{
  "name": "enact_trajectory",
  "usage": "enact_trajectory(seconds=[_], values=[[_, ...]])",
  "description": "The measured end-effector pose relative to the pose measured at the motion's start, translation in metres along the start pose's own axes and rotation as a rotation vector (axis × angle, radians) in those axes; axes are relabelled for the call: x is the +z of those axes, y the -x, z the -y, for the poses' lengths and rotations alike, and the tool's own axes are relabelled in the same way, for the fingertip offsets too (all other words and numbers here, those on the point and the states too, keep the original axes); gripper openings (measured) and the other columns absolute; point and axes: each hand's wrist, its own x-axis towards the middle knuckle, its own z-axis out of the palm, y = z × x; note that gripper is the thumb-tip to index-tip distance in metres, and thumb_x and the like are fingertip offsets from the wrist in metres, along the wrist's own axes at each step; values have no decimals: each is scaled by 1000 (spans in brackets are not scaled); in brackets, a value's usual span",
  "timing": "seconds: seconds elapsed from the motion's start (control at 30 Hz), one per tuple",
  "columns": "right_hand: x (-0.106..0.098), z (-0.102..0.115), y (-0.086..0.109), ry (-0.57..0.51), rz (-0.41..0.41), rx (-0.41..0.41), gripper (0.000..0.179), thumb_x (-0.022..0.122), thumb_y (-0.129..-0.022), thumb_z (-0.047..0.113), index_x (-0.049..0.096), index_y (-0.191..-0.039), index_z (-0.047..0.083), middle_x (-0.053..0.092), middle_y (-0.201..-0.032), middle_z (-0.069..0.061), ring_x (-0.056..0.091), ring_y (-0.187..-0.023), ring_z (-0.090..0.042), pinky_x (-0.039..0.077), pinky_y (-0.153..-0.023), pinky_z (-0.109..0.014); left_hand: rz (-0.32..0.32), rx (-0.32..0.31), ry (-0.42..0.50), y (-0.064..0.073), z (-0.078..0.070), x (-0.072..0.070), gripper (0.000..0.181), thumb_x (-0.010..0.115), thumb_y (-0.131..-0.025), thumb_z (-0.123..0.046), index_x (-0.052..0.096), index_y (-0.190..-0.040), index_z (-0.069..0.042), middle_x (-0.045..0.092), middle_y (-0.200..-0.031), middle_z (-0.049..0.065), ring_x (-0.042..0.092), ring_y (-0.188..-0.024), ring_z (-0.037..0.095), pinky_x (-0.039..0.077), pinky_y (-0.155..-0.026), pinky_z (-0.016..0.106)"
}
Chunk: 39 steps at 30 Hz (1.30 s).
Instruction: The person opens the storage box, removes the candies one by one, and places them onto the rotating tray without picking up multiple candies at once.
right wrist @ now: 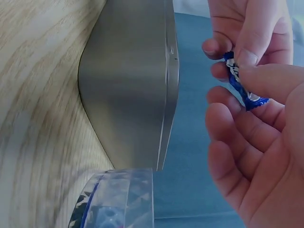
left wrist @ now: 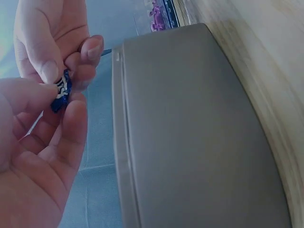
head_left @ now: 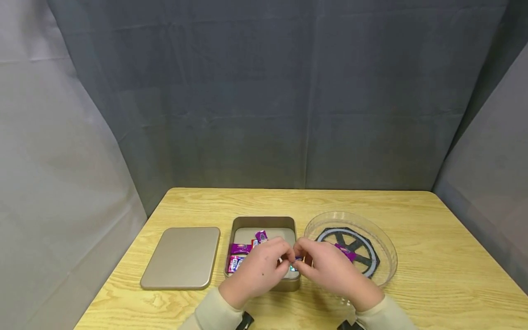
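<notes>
My left hand (head_left: 266, 263) and right hand (head_left: 330, 268) meet over the front right of an open metal tin (head_left: 231, 238). Between them is a small candy in a blue and white wrapper (right wrist: 233, 76), pinched from both sides by fingers and thumbs. The same candy (left wrist: 61, 100) shows above the tin's rim in the left wrist view. Inside the tin lie several wrapped candies: a purple one (head_left: 241, 249), another purple one (head_left: 261, 236) farther back, and a pink-and-blue one (head_left: 234, 263). My hands hide the tin's right part.
A flat square metal lid (head_left: 183, 256) lies left of the tin. To the right, close beside the tin, stands a clear round plastic container (head_left: 389, 256) with a dark spoked pattern and a purple candy (head_left: 345, 252) inside. Grey cloth (head_left: 305, 114) hangs behind the wooden table (head_left: 433, 256).
</notes>
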Motion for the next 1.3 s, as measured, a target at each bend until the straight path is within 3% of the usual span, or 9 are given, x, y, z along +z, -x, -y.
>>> enact_trajectory(seconds=[0.23, 0.4, 0.67, 1.03, 1.3], values=[[-3, -2, 1, 3, 17, 11, 15, 73, -94, 23, 60, -94, 29, 55, -75, 20, 50, -64, 0, 46, -57, -24, 24, -4, -19, -1, 1, 1, 13, 68, -93, -7, 65, -96, -19, 62, -97, -12, 56, -88, -2, 48, -77, 13], [-14, -10, 2, 18, 18, 64, 15, 72, -96, 25, 59, -91, 31, 56, -73, 19, 50, -62, -2, 46, -56, -25, 44, -28, -34, -1, 3, 2, 7, 68, -95, -12, 66, -98, -18, 59, -96, -14, 56, -87, -2, 48, -77, 15], [-35, -34, 5, 103, -47, 126, 18, 71, -94, 19, 59, -86, 29, 51, -68, 17, 45, -59, -4, 40, -56, -28, 56, -56, -77, -1, 6, 0, 4, 67, -96, -17, 66, -97, -21, 58, -94, -17, 55, -86, -2, 49, -76, 16], [-52, -79, 17, 194, 28, 328, 12, 66, -95, 17, 58, -88, 19, 52, -71, 5, 45, -60, -14, 36, -54, -33, 81, -85, -93, -1, 8, -2, 7, 64, -96, -18, 65, -93, -24, 57, -92, -18, 54, -85, -1, 48, -76, 17], [-58, -95, 24, 185, 59, 433, 10, 65, -95, 17, 57, -88, 15, 52, -72, 0, 47, -63, -17, 35, -55, -34, 102, -107, -92, -1, 10, -2, 5, 65, -97, -20, 66, -93, -24, 58, -92, -19, 55, -85, 0, 48, -76, 18]])
